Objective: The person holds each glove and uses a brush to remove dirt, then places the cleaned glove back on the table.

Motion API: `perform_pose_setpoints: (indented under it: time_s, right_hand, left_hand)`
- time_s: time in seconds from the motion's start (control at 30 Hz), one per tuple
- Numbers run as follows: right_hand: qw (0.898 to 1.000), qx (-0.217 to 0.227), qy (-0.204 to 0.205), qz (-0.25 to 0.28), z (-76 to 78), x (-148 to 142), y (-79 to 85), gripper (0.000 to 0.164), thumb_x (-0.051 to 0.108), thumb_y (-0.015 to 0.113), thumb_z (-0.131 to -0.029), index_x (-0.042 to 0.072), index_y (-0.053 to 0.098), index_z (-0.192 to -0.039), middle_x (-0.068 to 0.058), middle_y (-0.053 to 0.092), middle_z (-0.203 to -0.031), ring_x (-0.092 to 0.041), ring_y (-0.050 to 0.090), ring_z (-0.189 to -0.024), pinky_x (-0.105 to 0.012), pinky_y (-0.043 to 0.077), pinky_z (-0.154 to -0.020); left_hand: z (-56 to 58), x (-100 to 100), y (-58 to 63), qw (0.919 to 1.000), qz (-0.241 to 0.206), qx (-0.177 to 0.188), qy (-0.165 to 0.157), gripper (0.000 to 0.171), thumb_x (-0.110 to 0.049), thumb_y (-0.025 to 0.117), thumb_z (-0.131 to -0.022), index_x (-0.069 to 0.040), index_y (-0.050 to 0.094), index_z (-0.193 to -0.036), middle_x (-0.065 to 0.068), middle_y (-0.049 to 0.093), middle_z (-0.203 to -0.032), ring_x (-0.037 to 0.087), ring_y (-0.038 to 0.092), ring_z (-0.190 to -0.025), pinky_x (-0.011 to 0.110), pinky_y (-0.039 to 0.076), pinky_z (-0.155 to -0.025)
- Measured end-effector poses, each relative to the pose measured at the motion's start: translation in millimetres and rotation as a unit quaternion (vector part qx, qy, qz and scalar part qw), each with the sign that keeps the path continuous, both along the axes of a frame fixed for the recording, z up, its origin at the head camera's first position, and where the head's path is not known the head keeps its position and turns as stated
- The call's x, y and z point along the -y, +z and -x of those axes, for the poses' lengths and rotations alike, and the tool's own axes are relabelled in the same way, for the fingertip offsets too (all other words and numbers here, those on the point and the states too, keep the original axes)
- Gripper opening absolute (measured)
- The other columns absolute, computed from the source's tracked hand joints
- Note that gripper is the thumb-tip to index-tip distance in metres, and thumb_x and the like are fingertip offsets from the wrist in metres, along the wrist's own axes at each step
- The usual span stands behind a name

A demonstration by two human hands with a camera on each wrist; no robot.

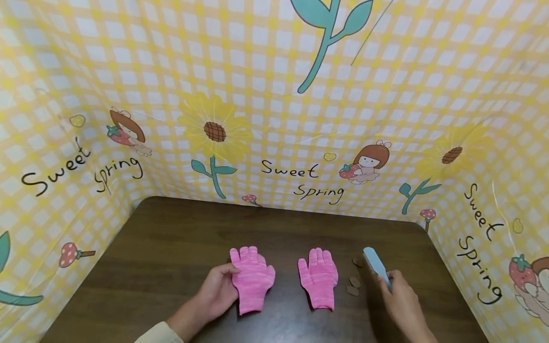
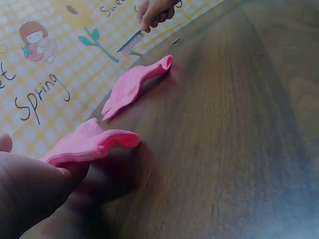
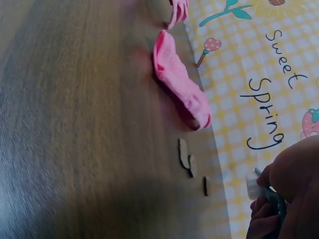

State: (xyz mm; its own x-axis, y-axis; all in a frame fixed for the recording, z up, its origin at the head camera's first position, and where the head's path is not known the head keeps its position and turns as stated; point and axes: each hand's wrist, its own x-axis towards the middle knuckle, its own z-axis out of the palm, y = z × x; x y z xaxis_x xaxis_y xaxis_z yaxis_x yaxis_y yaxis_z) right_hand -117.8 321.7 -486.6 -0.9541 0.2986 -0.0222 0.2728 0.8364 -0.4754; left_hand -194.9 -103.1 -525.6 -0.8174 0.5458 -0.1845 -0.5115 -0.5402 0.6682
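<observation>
My left hand point(image 1: 218, 294) grips the edge of a pink knit glove point(image 1: 253, 282), thumb on top and the other fingers hidden beneath. In the left wrist view this glove point(image 2: 82, 143) is tilted, with a dark shadow below it. A second pink glove point(image 1: 319, 279) lies flat on the table, fingers pointing away. At the right, my right hand point(image 1: 403, 300) holds a light blue brush point(image 1: 374, 261) by its handle, above the table. Its pale bristles point(image 2: 130, 43) face downward in the left wrist view.
Several small flat brown pieces point(image 1: 354, 282) lie on the dark wooden table point(image 1: 180, 238), between the second glove and the brush. A yellow checked cloth point(image 1: 274, 119) with printed flowers hangs around the table's back and sides.
</observation>
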Motion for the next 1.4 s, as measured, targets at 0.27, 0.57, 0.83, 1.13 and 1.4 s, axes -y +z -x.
perform_pose_setpoints:
  time_s: [0.27,0.57,0.83,1.13,1.4]
  right_hand:
    - [0.997,-0.048,-0.034,-0.047,10.3,10,-17.4,0.035,0.022,0.052,-0.103,-0.012,0.053,-0.112,-0.029,0.057,-0.102,-0.04,0.062,-0.082,-0.057,0.051,-0.064]
    - [0.992,-0.057,-0.045,-0.105,18.9,15,-30.1,0.036,0.021,0.058,-0.099,-0.014,0.05,-0.095,-0.03,0.05,-0.089,-0.039,0.056,-0.073,-0.052,0.048,-0.054]
    - [0.969,-0.138,-0.033,-0.203,17.1,14,-38.9,0.035,0.019,0.073,-0.089,-0.01,0.056,-0.076,-0.027,0.057,-0.073,-0.046,0.055,-0.068,-0.057,0.044,-0.056]
    - [0.974,-0.11,-0.038,-0.194,16.4,11,-43.5,0.037,0.019,0.074,-0.09,-0.013,0.058,-0.084,-0.031,0.059,-0.078,-0.048,0.056,-0.073,-0.059,0.044,-0.059]
    - [0.978,-0.094,-0.044,-0.183,17.9,9,-48.7,0.038,0.02,0.072,-0.092,-0.014,0.055,-0.088,-0.032,0.057,-0.082,-0.048,0.055,-0.076,-0.059,0.045,-0.061]
  left_hand:
    - [6.3,-18,-6.4,0.9988,0.036,-0.033,0.001,0.078,-0.003,0.027,-0.094,0.006,-0.019,-0.157,0.019,-0.02,-0.17,0.031,-0.02,-0.156,0.048,-0.009,-0.129]
    - [7.9,-35,2.2,0.9903,0.128,-0.053,0.01,0.078,-0.007,0.033,-0.094,0.009,-0.006,-0.158,0.021,-0.016,-0.17,0.036,-0.019,-0.156,0.057,-0.012,-0.127]
    - [-5.5,-34,17.7,0.9537,0.285,-0.058,0.076,0.056,-0.015,0.043,-0.094,0.013,0.042,-0.143,0.028,0.026,-0.162,0.04,0.014,-0.15,0.056,0.014,-0.119]
    - [-15.3,-31,22.1,0.9476,0.308,-0.046,0.07,0.064,-0.013,0.044,-0.092,0.019,0.031,-0.146,0.037,0.024,-0.156,0.048,0.026,-0.14,0.064,0.026,-0.12]
    - [-17.2,-30,21.9,0.9486,0.306,-0.045,0.066,0.072,-0.012,0.045,-0.091,0.018,0.022,-0.152,0.038,0.021,-0.158,0.051,0.025,-0.14,0.064,0.033,-0.118]
